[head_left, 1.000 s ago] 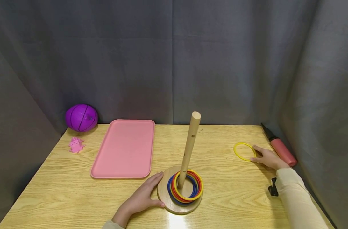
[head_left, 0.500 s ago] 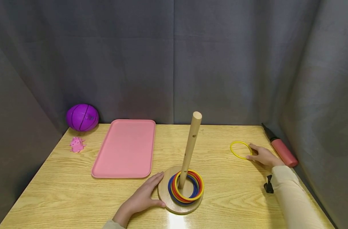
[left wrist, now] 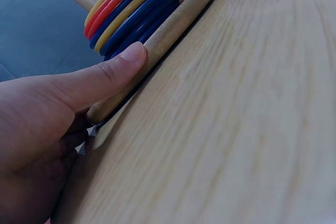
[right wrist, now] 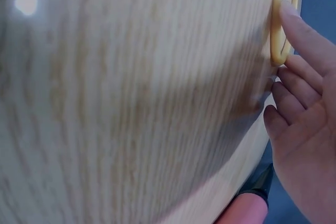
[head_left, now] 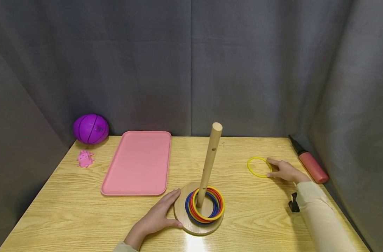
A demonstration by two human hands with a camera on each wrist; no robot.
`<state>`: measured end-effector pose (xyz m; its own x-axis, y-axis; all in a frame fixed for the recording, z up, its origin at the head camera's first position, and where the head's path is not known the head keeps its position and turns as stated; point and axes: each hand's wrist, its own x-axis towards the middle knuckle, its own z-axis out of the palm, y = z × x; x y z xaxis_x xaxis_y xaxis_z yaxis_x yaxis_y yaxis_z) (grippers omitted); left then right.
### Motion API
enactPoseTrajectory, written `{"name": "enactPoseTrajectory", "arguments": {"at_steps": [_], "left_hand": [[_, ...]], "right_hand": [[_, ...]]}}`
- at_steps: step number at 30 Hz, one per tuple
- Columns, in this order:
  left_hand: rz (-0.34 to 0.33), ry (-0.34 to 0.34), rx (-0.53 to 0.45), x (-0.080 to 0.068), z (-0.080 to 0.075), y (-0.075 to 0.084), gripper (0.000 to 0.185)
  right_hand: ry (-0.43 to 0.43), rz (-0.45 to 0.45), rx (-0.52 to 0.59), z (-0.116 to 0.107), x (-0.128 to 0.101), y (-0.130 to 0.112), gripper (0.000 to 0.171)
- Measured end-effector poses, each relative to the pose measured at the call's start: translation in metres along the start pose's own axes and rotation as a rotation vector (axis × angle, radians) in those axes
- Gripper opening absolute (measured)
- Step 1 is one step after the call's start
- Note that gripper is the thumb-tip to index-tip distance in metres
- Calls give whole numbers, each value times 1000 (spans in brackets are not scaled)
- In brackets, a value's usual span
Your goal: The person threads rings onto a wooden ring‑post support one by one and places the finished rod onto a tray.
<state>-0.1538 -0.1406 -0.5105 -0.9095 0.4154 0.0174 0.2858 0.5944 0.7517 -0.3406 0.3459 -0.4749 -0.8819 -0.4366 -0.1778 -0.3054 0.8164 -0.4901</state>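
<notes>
The thin yellow plastic ring [head_left: 259, 167] lies flat on the pale wooden table [head_left: 84, 213], far right, just left of the right hand [head_left: 284, 170] — its straight fingertips [right wrist: 294, 22] touch the ring's right rim, pinching nothing. The left hand [head_left: 156, 217], fingers spread and thumb pressed to the edge, braces the round wooden peg base [head_left: 183, 218] at near centre, well apart from that ring.

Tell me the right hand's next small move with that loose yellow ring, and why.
Probably pinch and lift the loose yellow ring: it lies flat on the table, the right hand only touches its rim with straight fingers, and the left hand steadies the peg base.
</notes>
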Motion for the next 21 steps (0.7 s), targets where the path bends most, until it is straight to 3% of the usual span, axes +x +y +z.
{"name": "enactPoseTrajectory", "arguments": {"at_steps": [21], "left_hand": [[8,7,5,0,1,-1,106]], "right_hand": [[-76,-116,-31,14,-16,-31,78]]}}
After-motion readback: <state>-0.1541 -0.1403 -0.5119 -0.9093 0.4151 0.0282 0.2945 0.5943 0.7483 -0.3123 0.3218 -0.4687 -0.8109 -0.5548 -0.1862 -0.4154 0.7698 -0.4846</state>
